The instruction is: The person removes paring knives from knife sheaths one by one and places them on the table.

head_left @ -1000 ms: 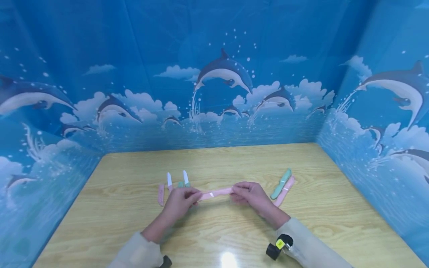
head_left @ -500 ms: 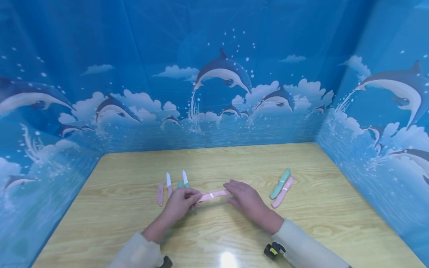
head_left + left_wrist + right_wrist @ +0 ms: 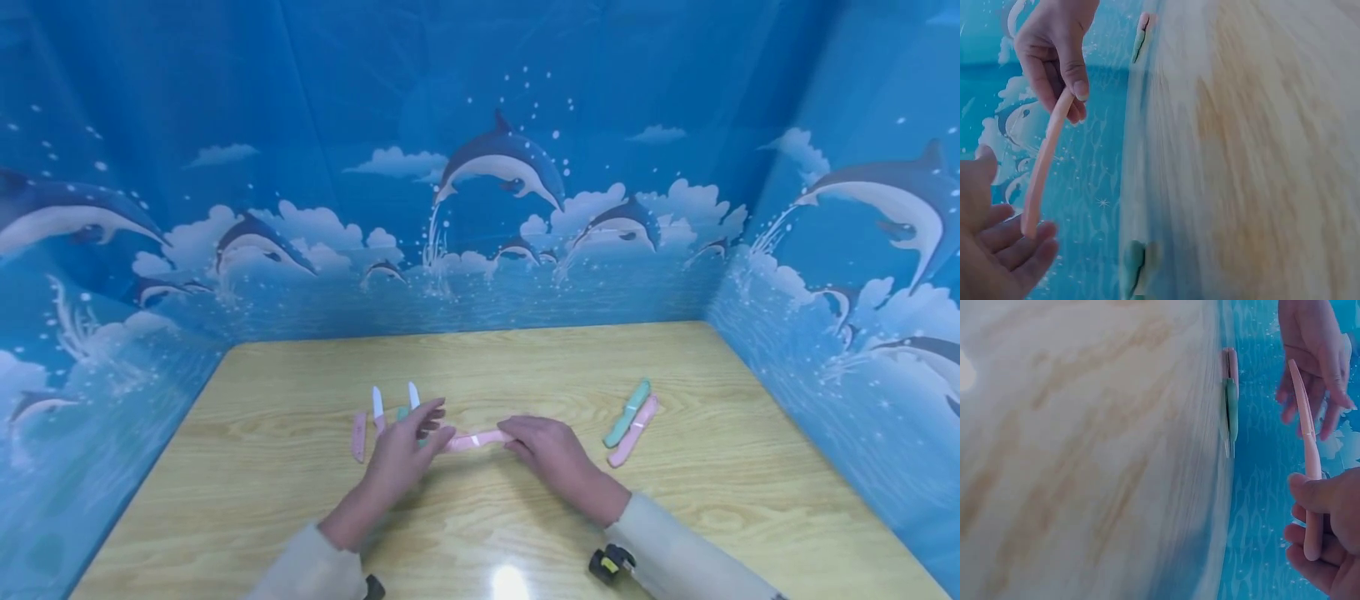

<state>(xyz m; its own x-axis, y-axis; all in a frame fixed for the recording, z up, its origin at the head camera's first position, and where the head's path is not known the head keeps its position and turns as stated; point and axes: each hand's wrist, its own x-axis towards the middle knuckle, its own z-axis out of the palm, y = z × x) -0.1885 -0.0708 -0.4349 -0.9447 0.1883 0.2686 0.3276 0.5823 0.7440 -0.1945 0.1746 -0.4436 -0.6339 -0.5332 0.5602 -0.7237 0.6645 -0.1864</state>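
A pink knife in its pink sheath [image 3: 477,439] is held up over the table, a short bit of white showing between handle and sheath. My right hand [image 3: 551,454] grips its handle end, thumb on one side and fingers curled on the other, as the right wrist view shows on the knife handle [image 3: 1312,512]. At the sheath end, my left hand [image 3: 405,450] is spread with relaxed fingers; in the left wrist view the sheath tip [image 3: 1030,225] overlaps those fingers. Behind the left hand lie a pink-handled knife [image 3: 378,404] and a green-handled knife, partly hidden.
A loose pink sheath [image 3: 359,437] lies at the left, and a green sheath [image 3: 402,413] shows between the two bare white blades. To the right, a green sheathed knife [image 3: 628,412] and a pink sheathed knife [image 3: 634,429] lie side by side. A dolphin-print curtain [image 3: 480,292] borders the table.
My left hand has loosened its pinch on the sheath end and spread its fingers. My right hand let go briefly, then took hold of the handle again, slightly further left.
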